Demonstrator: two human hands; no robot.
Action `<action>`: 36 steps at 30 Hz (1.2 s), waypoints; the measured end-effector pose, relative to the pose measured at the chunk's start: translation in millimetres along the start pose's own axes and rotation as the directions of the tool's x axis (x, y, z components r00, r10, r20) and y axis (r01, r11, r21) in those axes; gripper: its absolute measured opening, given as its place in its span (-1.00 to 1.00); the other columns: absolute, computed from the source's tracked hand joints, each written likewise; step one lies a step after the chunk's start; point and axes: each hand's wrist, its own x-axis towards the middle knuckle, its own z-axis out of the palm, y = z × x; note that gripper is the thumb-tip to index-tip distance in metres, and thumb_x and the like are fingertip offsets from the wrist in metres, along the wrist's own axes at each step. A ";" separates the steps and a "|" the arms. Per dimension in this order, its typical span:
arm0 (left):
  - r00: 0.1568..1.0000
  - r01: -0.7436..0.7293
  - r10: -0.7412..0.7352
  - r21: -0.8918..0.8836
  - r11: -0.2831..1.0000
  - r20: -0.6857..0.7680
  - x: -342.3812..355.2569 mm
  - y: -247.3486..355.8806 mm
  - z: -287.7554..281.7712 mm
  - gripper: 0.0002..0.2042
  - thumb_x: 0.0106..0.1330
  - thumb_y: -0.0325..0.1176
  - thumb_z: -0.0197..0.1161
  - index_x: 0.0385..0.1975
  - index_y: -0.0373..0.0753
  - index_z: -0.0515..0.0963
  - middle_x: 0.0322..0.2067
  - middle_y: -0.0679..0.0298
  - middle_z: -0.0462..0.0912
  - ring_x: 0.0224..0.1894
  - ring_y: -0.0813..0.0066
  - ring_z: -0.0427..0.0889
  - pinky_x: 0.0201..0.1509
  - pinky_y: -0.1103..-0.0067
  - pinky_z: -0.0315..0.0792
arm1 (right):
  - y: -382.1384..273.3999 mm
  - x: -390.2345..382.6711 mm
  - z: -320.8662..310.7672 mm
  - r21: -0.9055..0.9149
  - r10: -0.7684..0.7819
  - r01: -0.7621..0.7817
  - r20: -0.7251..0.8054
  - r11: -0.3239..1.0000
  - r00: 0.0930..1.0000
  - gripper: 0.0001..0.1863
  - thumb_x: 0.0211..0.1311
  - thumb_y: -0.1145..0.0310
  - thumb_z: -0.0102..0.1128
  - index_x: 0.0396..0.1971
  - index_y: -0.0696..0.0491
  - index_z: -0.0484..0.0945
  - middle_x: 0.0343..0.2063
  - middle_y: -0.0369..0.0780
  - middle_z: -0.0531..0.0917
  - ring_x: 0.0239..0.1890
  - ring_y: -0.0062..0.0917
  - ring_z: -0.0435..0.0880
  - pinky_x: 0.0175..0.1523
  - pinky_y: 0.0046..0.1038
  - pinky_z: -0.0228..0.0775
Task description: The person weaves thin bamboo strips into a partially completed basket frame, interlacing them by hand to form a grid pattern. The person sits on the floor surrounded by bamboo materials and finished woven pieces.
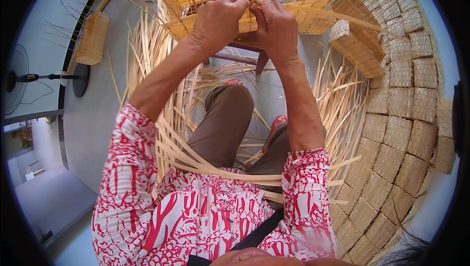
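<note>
At the near side of the basket [313,21], our right hand [277,23] pinches a strip [342,16]; we cannot tell our left hand [220,16]'s grip; we should keep tension even.

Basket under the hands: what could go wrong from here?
1. The long strip juts out to the right past the basket, so it might snag on the woven stack there.
2. Left hand and right hand are bare and meet at the near rim; a strip edge could nick a finger.
3. Loose strips cross the lap and could tangle if the person shifts.
</note>
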 end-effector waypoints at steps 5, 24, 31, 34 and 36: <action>0.945 -0.192 0.082 0.334 0.923 0.317 22.2 3.8 -48.5 -0.78 0.23 -0.46 0.32 -0.12 -0.17 0.62 -0.12 0.29 0.65 -0.15 0.23 0.76 -0.12 0.35 0.67 | 12.8 -6.4 -3.6 -0.228 0.132 -0.089 0.182 0.970 0.974 -0.80 0.31 0.45 0.21 -0.09 0.01 0.66 -0.09 -0.10 0.73 -0.15 -0.13 0.74 -0.15 -0.19 0.63; 0.824 -0.479 0.339 0.238 0.845 0.455 62.8 0.6 -48.1 -0.84 0.23 -0.46 0.22 -0.34 -0.36 0.71 -0.30 -0.05 0.72 -0.29 0.06 0.78 -0.26 0.28 0.65 | 9.8 -3.8 -2.3 -0.111 0.120 -0.111 0.074 0.988 0.990 -0.91 0.34 0.38 0.20 -0.24 0.03 0.63 -0.32 -0.08 0.66 -0.27 -0.04 0.68 -0.25 -0.10 0.52; 0.824 -0.474 0.335 0.233 0.849 0.457 61.4 -0.2 -61.0 -0.84 0.22 -0.45 0.23 -0.31 -0.34 0.70 -0.31 0.09 0.71 -0.30 0.15 0.77 -0.29 0.30 0.63 | 2.8 1.1 -0.7 -0.090 0.121 -0.113 0.088 0.989 0.989 -0.92 0.35 0.39 0.18 -0.29 0.04 0.62 -0.34 -0.06 0.64 -0.30 -0.02 0.66 -0.25 -0.09 0.51; 0.751 -0.629 0.556 0.130 0.767 0.357 49.4 -6.2 -99.5 -0.84 0.16 -0.42 0.25 -0.32 -0.29 0.69 -0.33 0.21 0.70 -0.32 0.27 0.71 -0.27 0.39 0.60 | -3.7 1.0 4.7 -0.076 0.123 -0.115 0.101 0.990 0.987 -0.92 0.36 0.38 0.18 -0.29 0.04 0.62 -0.34 -0.06 0.65 -0.29 -0.02 0.66 -0.25 -0.08 0.51; 0.628 -0.777 0.730 0.161 0.609 0.272 59.0 -3.9 -94.9 -0.87 0.10 -0.37 0.27 -0.40 -0.21 0.70 -0.38 0.32 0.68 -0.30 0.37 0.66 -0.19 0.42 0.54 | 8.1 -0.5 -5.6 -0.149 0.134 -0.119 0.096 0.982 0.986 -0.91 0.36 0.37 0.19 -0.27 0.03 0.63 -0.33 -0.07 0.65 -0.28 -0.03 0.67 -0.24 -0.09 0.51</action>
